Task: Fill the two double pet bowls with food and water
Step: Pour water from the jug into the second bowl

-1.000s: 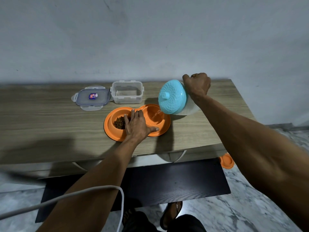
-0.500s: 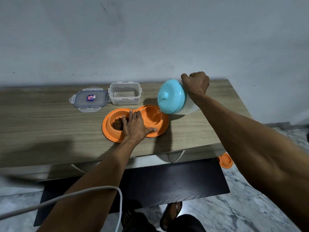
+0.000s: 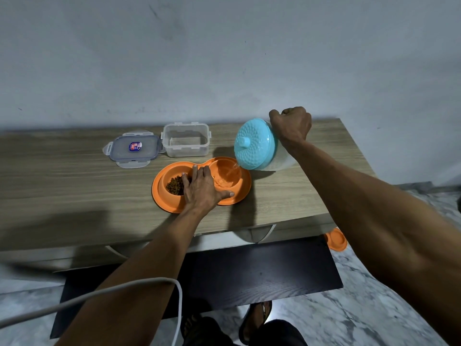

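The right hand (image 3: 290, 126) grips the jug (image 3: 254, 143) from behind, fingers curled tight. The left hand (image 3: 202, 188) lies flat, fingers straight, pressing the orange double bowl (image 3: 159, 196) at its waist on the table (image 3: 74, 186). Water runs into the right well; kibble (image 3: 174, 186) sits in the left.

Judgement: hold a shallow tilt, aim mid-well, stop short of the rim.

The bowl's long axis runs left to right. The jug is tipped, lid toward the bowl.

More water (image 3: 224, 183) in orange bowl (image 3: 163, 201)

Head-worn wide-angle camera looks forward, down onto the table (image 3: 74, 186).
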